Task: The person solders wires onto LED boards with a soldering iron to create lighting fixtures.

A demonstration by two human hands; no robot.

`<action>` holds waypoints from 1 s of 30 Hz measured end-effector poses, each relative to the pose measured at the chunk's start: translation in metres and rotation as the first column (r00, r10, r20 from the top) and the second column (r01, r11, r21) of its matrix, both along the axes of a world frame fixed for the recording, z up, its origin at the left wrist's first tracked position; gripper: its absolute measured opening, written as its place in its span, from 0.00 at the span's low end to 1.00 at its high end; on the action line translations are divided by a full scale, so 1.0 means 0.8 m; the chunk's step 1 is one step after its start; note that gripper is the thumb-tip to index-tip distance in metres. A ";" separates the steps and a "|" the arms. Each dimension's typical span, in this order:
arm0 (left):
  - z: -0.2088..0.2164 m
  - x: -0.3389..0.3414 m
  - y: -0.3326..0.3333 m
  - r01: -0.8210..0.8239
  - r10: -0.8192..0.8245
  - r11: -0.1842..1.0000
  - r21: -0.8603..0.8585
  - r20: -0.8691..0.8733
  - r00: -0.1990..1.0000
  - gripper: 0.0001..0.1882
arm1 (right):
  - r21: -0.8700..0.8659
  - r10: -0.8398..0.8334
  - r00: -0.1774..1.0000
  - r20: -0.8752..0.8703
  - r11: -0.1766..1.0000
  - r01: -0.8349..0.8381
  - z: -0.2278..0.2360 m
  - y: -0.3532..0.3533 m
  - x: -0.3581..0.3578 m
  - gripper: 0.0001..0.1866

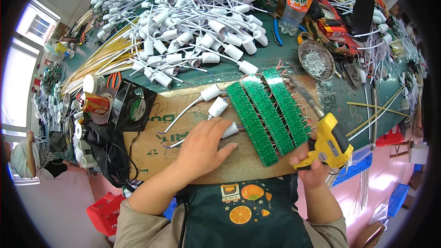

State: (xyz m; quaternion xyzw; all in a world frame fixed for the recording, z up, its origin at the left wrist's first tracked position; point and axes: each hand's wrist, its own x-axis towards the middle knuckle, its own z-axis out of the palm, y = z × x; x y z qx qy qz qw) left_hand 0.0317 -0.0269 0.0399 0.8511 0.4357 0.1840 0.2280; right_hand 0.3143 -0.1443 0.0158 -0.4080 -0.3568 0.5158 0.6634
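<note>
My left hand [200, 148] rests on the brown work board, its fingers and thumb closed round a white cylindrical housing [230, 130] with a white cable. Thin wires run from that housing to the left edge of the green circuit boards [262, 121], which lie in three long strips. Two more white housings, an upper one [211, 93] and a lower one [218, 107], lie beyond my fingers, beside the boards. In my right hand [311, 167] is a yellow soldering gun [331, 142]. Its long metal barrel slants up and left over the far right corner of the boards.
White cabled housings [183, 36] are heaped at the back. A black fan [134, 105] and a can [95, 104] stand left. A bottle [297, 7], blue-handled pliers [277, 31] and a round dish of metallic scraps [316, 59] sit back right. Red stool [105, 212] lower left.
</note>
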 end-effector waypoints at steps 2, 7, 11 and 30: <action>-0.004 0.006 0.003 0.039 -0.040 0.999 0.011 0.021 0.999 0.30 | -0.018 0.143 0.979 -0.145 0.989 -0.147 0.014 0.016 -0.031 0.44; -0.009 0.014 0.014 0.007 -0.007 1.000 0.011 0.034 0.999 0.31 | 0.001 0.236 0.934 -0.269 0.970 -0.245 0.007 0.052 -0.069 0.47; -0.009 0.017 0.024 -0.096 0.100 0.994 -0.052 0.096 0.990 0.33 | 0.013 0.234 0.937 -0.260 0.971 -0.239 0.001 0.053 -0.069 0.46; -0.012 0.021 0.047 -0.107 0.075 0.975 0.194 0.167 0.983 0.10 | -0.096 0.158 0.968 -0.194 0.979 -0.179 0.018 0.046 -0.064 0.44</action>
